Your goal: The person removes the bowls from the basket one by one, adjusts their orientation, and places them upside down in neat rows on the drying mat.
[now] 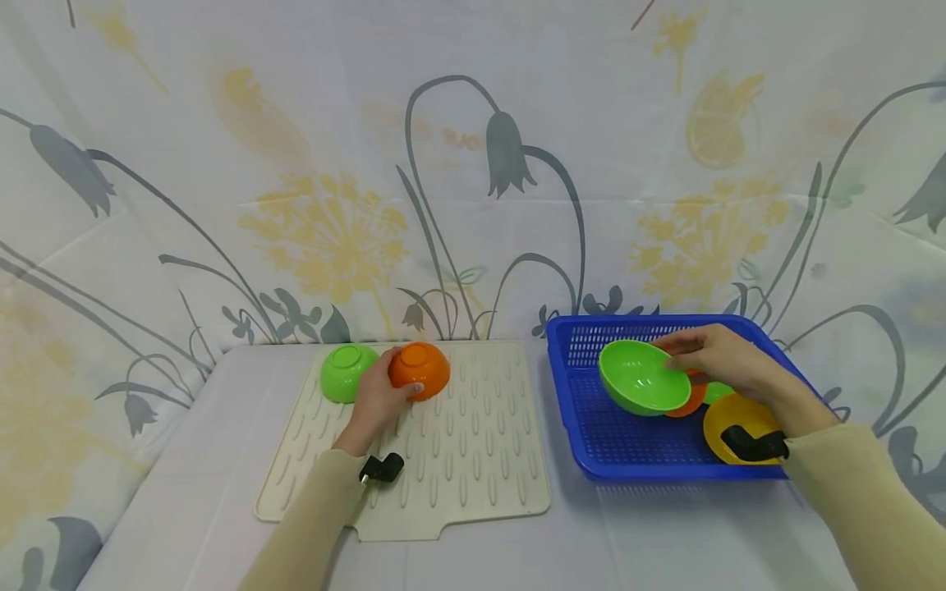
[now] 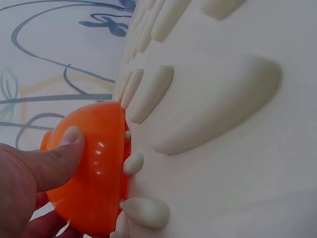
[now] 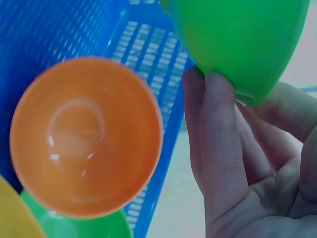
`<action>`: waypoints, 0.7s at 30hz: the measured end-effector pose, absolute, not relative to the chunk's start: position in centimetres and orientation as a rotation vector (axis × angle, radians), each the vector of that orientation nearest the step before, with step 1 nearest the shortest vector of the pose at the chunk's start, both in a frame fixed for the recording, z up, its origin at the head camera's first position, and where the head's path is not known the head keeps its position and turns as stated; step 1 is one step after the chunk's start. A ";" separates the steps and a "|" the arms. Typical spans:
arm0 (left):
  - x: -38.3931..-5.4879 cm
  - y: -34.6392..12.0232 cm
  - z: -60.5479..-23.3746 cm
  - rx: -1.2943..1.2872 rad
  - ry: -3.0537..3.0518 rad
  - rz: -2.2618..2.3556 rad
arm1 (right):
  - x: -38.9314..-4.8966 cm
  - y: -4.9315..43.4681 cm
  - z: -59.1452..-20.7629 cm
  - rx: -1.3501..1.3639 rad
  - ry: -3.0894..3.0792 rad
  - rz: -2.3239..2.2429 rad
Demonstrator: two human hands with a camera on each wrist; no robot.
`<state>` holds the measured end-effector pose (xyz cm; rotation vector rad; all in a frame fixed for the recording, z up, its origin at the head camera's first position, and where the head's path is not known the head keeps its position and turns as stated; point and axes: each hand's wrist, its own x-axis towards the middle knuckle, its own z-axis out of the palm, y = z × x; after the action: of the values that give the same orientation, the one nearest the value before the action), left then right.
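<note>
My left hand (image 1: 375, 404) holds an orange bowl (image 1: 429, 371) that stands upside down on a cream ridged drying mat (image 1: 488, 499). In the left wrist view the thumb lies on the side of the orange bowl (image 2: 96, 163), whose rim meets the ridges. Just left of it on the mat is an upturned green bowl (image 1: 342, 379). Over the blue basket (image 1: 665, 472), my right hand (image 1: 727, 361) pinches another green bowl (image 1: 641, 379), its inside facing up and tilted toward me. The right wrist view shows fingers and thumb at the base of this green bowl (image 3: 242, 44).
Inside the basket are a second orange bowl (image 3: 84, 139), a yellow dish (image 1: 735, 420) partly behind my right wrist, and a green piece (image 3: 84, 229) mostly covered. A floral cloth (image 1: 473, 205) hangs behind. White cloth (image 1: 591, 542) covers the table.
</note>
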<state>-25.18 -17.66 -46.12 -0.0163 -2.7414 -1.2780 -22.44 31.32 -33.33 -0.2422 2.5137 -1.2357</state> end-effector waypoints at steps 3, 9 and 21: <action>-25.1 -17.7 -46.1 -0.008 -2.742 -1.294 | -22.1 30.3 -33.2 -0.242 2.514 -1.274; -25.1 -17.7 -46.0 -0.009 -2.746 -1.301 | -21.2 27.8 -32.6 -0.258 2.555 -1.273; -25.2 -17.7 -45.9 -0.028 -2.777 -1.273 | -19.3 22.6 -32.5 -0.262 2.619 -1.291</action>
<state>-25.23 -17.65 -45.87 -0.0283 -2.7774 -1.2727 -19.26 22.61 -32.50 -0.2621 2.6188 -1.2912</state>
